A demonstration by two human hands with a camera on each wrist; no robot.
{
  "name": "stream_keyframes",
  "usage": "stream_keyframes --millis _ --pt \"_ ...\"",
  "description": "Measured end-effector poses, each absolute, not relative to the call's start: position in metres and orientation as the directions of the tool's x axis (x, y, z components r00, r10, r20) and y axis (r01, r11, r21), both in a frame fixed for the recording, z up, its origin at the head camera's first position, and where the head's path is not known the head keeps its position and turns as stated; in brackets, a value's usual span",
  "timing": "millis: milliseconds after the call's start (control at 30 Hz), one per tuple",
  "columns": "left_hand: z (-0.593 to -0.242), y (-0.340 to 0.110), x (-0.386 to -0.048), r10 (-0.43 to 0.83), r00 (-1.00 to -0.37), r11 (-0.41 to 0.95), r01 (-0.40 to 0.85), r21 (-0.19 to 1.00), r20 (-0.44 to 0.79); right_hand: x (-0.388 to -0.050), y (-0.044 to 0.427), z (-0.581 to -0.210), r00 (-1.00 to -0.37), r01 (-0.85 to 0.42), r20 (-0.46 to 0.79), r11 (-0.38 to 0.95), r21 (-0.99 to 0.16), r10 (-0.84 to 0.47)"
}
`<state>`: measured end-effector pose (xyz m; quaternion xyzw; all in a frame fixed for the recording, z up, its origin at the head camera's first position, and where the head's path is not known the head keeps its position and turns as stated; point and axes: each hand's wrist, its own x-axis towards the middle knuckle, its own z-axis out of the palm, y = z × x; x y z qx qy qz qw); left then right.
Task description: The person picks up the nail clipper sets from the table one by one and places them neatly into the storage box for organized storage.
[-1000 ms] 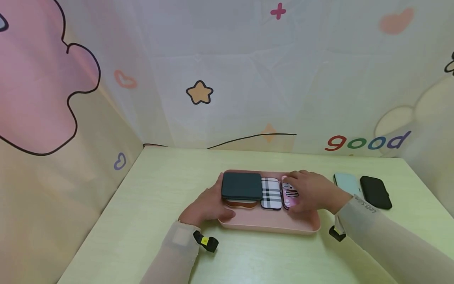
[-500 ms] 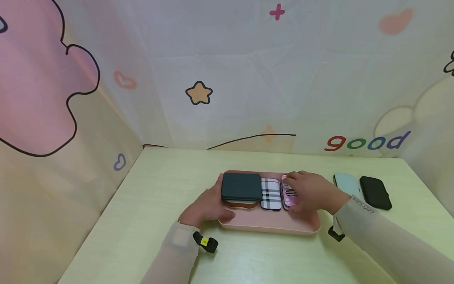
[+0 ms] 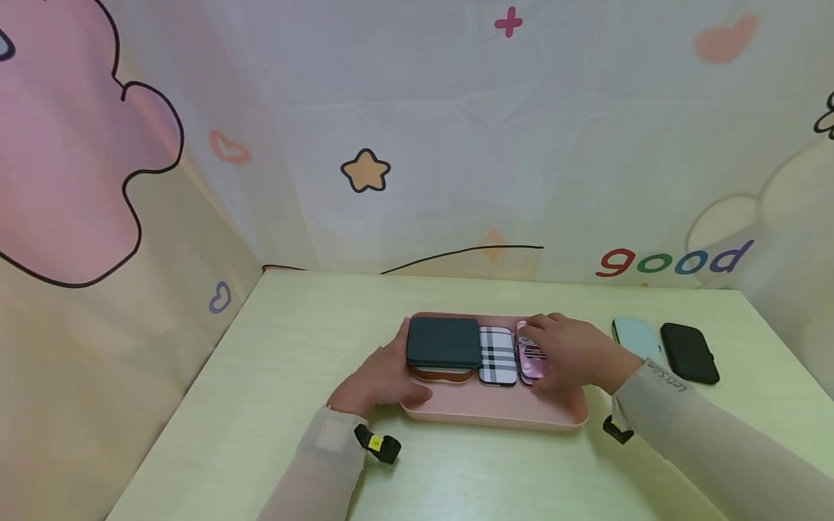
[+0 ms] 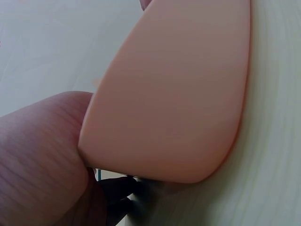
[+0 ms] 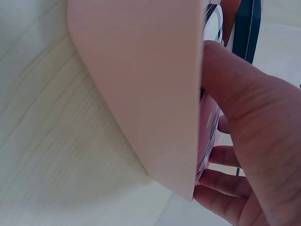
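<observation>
In the head view a pink tray [image 3: 485, 405] holds several flat things. At its left end lies a dark green flat case [image 3: 444, 341] on top of a brown-edged piece [image 3: 443, 375]. Beside these is a phone in a plaid case [image 3: 497, 354], then a phone in a pink patterned case [image 3: 532, 362]. My left hand [image 3: 381, 373] grips the tray's left end, thumb over the rim; its fingertips are partly hidden. My right hand [image 3: 573, 354] spans the pink-cased phone, thumb at its near end and fingers at its far end, covering its right side.
To the right of the tray a light mint phone [image 3: 638, 338] and a black phone [image 3: 690, 353] lie on the pale wooden table [image 3: 274, 376]. A printed cloth backdrop [image 3: 443, 181] rises behind the table's back edge and along its sides.
Both hands keep their places on the tray and the pink-cased phone. The right thumb shifts very slightly; otherwise the tray and its contents look unmoved.
</observation>
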<state>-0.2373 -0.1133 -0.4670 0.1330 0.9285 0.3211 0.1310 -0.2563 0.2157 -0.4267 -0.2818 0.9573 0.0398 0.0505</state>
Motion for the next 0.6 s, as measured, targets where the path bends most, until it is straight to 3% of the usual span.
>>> stream_keyframes --millis 600 --pt "-0.4677 -0.1131 -0.2372 0.325 -0.933 0.761 0.161 0.628 -0.155 -0.2558 0.2241 -0.429 -0.828 -0.553 -0.102 0.833 -0.006 -0.551"
